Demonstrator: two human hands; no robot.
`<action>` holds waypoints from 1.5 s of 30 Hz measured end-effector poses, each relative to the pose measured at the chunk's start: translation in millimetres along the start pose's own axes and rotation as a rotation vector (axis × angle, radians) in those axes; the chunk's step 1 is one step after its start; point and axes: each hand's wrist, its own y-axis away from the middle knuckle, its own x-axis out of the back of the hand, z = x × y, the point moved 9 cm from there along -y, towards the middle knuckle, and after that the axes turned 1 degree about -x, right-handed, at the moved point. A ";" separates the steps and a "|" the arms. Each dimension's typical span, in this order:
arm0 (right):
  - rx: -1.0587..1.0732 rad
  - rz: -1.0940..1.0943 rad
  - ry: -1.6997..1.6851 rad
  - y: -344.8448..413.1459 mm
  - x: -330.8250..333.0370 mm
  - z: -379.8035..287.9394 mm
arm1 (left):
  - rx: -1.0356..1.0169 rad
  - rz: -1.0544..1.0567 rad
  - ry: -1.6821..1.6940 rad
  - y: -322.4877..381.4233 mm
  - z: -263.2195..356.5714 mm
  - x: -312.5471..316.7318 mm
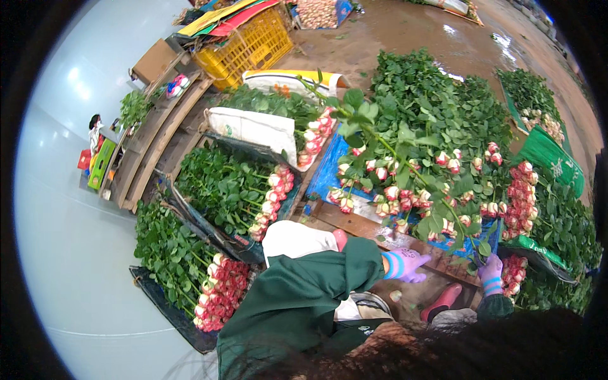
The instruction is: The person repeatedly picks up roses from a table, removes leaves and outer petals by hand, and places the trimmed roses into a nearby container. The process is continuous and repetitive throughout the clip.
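My right hand [490,273], in a lilac glove with blue cuff stripes, is closed around the lower end of a long, leafy rose stem [403,159]. The stem slants up and left across the view; I cannot make out a bloom on it. My left hand [406,265], gloved the same way, holds nothing and has its fingers apart. It hovers near the front edge of a wooden bench [354,223]. Behind both hands, a large heap of cut roses [413,109] lies on a blue plastic sheet [327,166], its red-and-white blooms [392,192] facing me.
At left, rose bundles [223,294] lie in dark wraps, and another [316,135] in a white sack [256,135]. Bundled roses [520,199] and a green sack [551,159] stand at right. Wooden shelving [156,142] and a yellow crate [247,54] are behind. The floor [342,52] looks wet.
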 end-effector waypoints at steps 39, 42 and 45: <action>-0.125 0.856 -1.127 -139.7 281.9 139.5 | 0.104 -0.315 0.111 -34.9 -7.4 -27.3; -0.619 0.979 -1.222 -163.5 267.2 249.5 | 0.094 -0.289 0.165 -49.6 -5.7 -17.8; -0.971 0.994 -1.413 -178.0 220.2 346.1 | 0.119 -0.299 0.211 -63.1 -6.2 -13.4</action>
